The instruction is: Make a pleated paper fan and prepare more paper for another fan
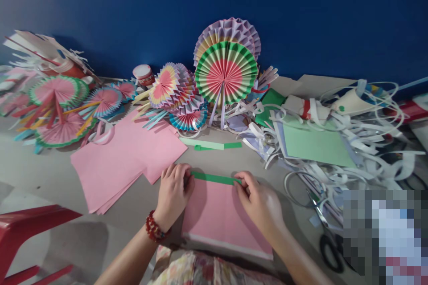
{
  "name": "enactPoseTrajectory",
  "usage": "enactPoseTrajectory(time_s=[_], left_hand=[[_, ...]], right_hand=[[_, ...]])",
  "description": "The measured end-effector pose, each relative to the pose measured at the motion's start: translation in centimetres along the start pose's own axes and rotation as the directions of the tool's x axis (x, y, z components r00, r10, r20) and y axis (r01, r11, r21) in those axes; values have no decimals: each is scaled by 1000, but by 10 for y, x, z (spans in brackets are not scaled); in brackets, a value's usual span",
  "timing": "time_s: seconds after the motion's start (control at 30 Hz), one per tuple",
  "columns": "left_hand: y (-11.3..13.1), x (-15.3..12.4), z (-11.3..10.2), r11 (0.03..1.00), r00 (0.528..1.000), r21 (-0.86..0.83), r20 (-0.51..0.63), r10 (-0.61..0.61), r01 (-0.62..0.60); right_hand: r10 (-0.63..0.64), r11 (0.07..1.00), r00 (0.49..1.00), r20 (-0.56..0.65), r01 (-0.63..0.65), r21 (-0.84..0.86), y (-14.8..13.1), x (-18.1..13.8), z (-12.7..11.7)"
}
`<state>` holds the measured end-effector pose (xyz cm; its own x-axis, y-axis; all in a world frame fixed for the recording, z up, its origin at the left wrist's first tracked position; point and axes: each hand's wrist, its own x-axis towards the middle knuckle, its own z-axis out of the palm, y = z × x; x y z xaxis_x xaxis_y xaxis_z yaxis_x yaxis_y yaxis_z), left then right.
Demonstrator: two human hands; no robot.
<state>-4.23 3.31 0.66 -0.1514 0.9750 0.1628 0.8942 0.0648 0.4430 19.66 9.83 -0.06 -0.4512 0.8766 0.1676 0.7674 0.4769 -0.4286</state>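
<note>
A pink paper sheet lies flat in front of me, with a green paper strip along its far edge. My left hand, with a red beaded bracelet at the wrist, has its thumb and fingers closed on the strip's left end. At the strip's right end, my right hand pinches it between thumb and fingers. Just beyond the sheet lie a pale green strip and a short dark green strip.
Pink sheets are stacked to the left. Folded paper fans stand against the blue wall, more lying far left. Green paper, tangled white strips and scissors occupy the right. A red chair is at lower left.
</note>
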Motion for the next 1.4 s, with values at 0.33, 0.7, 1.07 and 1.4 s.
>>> enactPoseTrajectory(time_s=[0.33, 0.7, 1.07, 1.4], left_hand=[[1, 1, -1, 1000, 1000, 8, 16, -5, 5], [1, 2, -2, 1000, 1000, 23, 24, 4, -4], [0, 0, -1, 1000, 1000, 17, 23, 4, -4], [0, 1, -1, 999, 999, 39, 33, -9, 7]], right_hand=[[9, 990, 1000, -9, -8, 139, -1, -3, -5], [12, 994, 999, -43, -8, 105, -2, -3, -4], [12, 1000, 999, -33, -13, -17, -1, -2, 1], [-3, 1000, 999, -40, 2, -24, 0, -3, 2]])
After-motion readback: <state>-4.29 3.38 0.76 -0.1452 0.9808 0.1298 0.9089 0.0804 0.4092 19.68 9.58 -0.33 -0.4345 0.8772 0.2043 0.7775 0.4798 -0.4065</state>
